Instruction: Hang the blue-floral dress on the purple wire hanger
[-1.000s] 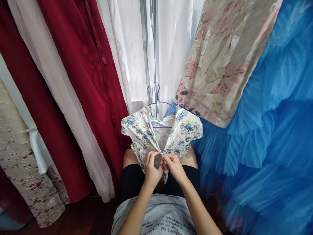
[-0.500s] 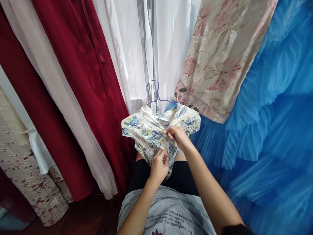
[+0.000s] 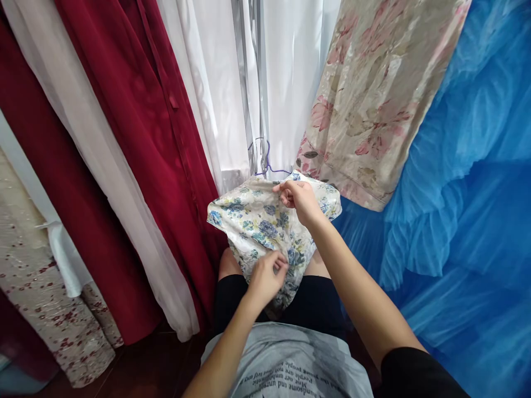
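Observation:
A short-sleeved floral blouse (image 3: 265, 221), cream with blue flowers and green-yellow leaves, hangs on a thin purple hanger (image 3: 269, 157) in front of my legs. My right hand (image 3: 301, 200) pinches the blouse near its neckline, with the index finger stretched along the top edge. The front cloth is drawn up there and covers the neck opening. Lower down, my left hand (image 3: 267, 276) is curled at the blouse's lower front, thumb and fingertips together at the cloth. What lies between the left fingertips is partly hidden.
Dark red gowns (image 3: 145, 166) and pale cloth hang at the left, with a sequined dress (image 3: 62, 320) beyond them. White gowns (image 3: 286, 83) hang behind the hanger. To the right are a beige floral dress (image 3: 365, 110) and blue ruffled tulle (image 3: 468, 221).
My right hand has moved up from the middle of the blouse to its neckline, drawing the front cloth flatter and over the opening. My left hand has shifted slightly left and stays low.

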